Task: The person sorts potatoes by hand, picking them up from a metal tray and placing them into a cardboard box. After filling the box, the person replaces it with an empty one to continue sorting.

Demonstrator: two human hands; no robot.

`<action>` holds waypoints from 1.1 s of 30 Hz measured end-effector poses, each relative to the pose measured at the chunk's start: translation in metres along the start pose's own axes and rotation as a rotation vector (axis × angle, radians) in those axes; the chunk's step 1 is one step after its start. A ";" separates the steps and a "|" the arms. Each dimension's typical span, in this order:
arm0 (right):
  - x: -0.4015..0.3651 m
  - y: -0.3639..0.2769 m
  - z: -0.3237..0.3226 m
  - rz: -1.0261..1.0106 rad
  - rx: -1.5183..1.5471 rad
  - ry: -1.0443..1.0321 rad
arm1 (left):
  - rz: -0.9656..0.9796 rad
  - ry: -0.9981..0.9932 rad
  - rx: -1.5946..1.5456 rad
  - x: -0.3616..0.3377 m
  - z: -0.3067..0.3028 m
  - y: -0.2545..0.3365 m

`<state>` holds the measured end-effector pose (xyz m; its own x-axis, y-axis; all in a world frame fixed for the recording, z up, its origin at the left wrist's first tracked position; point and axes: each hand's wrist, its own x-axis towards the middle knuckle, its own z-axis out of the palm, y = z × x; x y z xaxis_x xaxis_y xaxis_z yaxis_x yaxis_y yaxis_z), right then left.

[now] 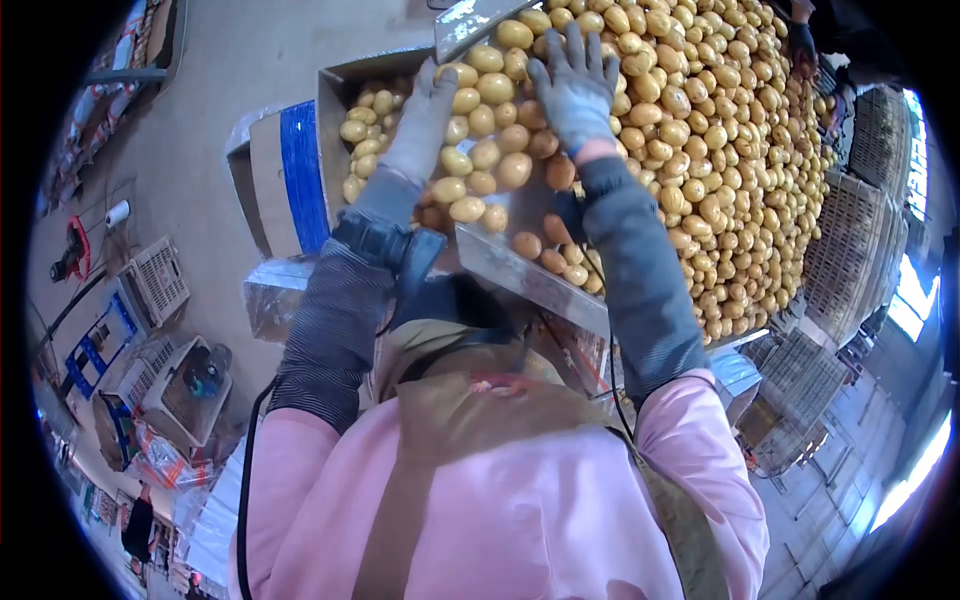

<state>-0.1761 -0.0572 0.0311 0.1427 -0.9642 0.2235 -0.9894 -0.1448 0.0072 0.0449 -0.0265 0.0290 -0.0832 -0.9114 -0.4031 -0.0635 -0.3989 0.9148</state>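
My left hand point(420, 125), in a grey glove, reaches over the inner edge of a cardboard box, fingers stretched forward beside loose yellow-brown, potato-like produce point(485, 120). My right hand point(577, 92), gloved too, rests with spread fingers against the pile point(700, 140), palm down. Neither hand is closed around a piece. Between them, several pieces are loosely scattered over a sloping surface, some blurred. The open cardboard box point(325, 130) at left holds more of the produce. A metal edge plate point(520, 272) borders the surface nearest my body; another metal plate point(475, 22) stands at the far side.
A carton piece with blue tape point(300, 175) adjoins the box on the left. Stacked plastic crates point(845, 255) stand to the right, beyond the large pile. On the left floor are a pale crate point(158, 280) and a bin point(188, 390). Another person's dark clothing shows at top right.
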 end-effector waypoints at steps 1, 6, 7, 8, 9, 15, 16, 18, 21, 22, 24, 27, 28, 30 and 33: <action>-0.007 -0.009 0.001 -0.003 -0.031 -0.038 | 0.104 -0.002 0.077 0.003 0.001 -0.005; -0.113 -0.067 -0.048 -0.087 0.169 -0.254 | -0.074 0.079 -0.075 0.005 0.000 -0.022; -0.141 -0.068 -0.058 -0.022 0.240 -0.289 | -0.066 0.028 -0.053 0.000 -0.003 -0.030; -0.159 -0.070 -0.078 0.098 0.252 -0.311 | -0.050 -0.019 -0.035 0.000 -0.011 -0.041; -0.182 -0.073 -0.077 0.189 0.280 -0.251 | -0.034 -0.062 -0.018 0.000 -0.014 -0.048; -0.127 -0.052 -0.103 0.205 0.576 -0.517 | 0.112 0.071 0.270 -0.005 0.004 -0.029; -0.109 -0.036 -0.104 0.255 0.694 -0.653 | 0.171 0.101 0.419 -0.010 0.004 -0.021; -0.085 0.012 -0.066 0.300 0.460 -0.211 | 0.503 0.106 0.793 -0.015 0.010 -0.003; -0.033 0.057 -0.034 0.144 0.403 0.037 | 0.385 -0.206 1.116 -0.024 0.034 0.021; -0.023 0.054 -0.025 0.072 0.334 -0.063 | 0.385 -0.218 1.178 -0.023 0.042 0.020; -0.015 0.028 -0.019 0.072 -0.003 -0.285 | 0.394 -0.240 1.297 -0.011 0.058 0.014; -0.014 0.028 0.000 0.116 0.026 -0.203 | 0.245 -0.370 1.254 0.012 0.058 0.022; -0.010 0.033 -0.006 0.124 0.109 -0.215 | 0.229 -0.400 1.205 0.022 0.052 0.021; -0.011 0.045 -0.029 0.343 0.544 -0.203 | 0.272 -0.432 1.153 0.028 0.046 0.017; -0.058 0.076 -0.091 0.767 1.393 -0.020 | 0.360 -0.360 1.042 0.019 0.044 0.022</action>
<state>-0.2621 0.0079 0.1074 -0.3458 -0.9022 -0.2577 -0.0291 0.2849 -0.9581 -0.0017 -0.0475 0.0402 -0.5305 -0.8066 -0.2607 -0.7530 0.3072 0.5819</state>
